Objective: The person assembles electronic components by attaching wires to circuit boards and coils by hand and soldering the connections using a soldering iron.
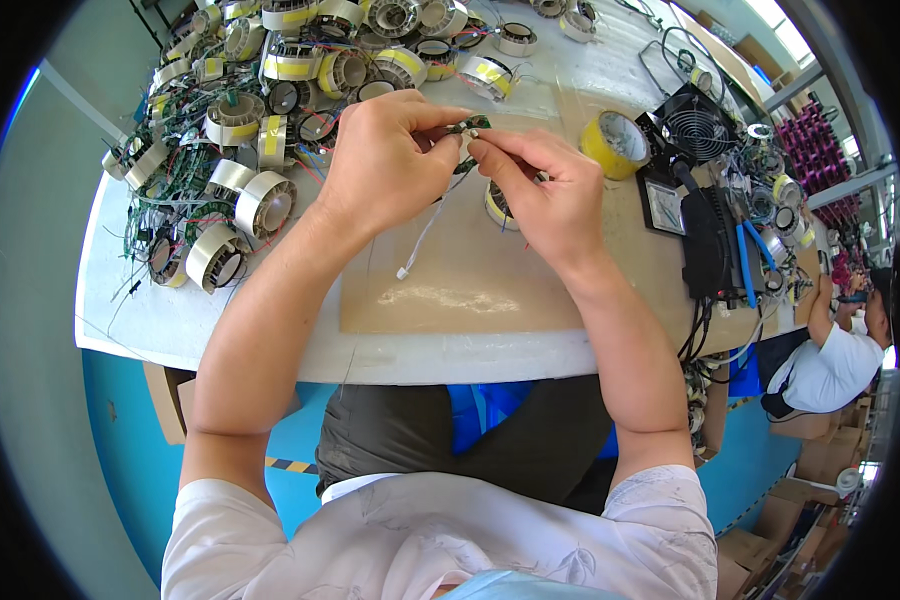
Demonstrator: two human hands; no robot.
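My left hand (395,155) is closed, its thumb and fingers pinching a small green circuit board (478,122). Against it, the thumb and forefinger of my right hand (560,195) pinch a small white connector (472,133) at the board's edge; whether it is seated cannot be made out. A white cable hangs below the hands, its loose white plug (403,272) over the brown mat (450,310). Partly hidden behind my right hand is a ring-shaped part with yellow tape (497,207), resting on the mat.
Many taped ring-shaped coils (267,203) with wires and green boards pile up at the left and back. To the right are a yellow tape roll (613,145), a black fan (697,130), a black box (710,245) and blue-handled pliers (748,250). Another person (830,365) sits farther right.
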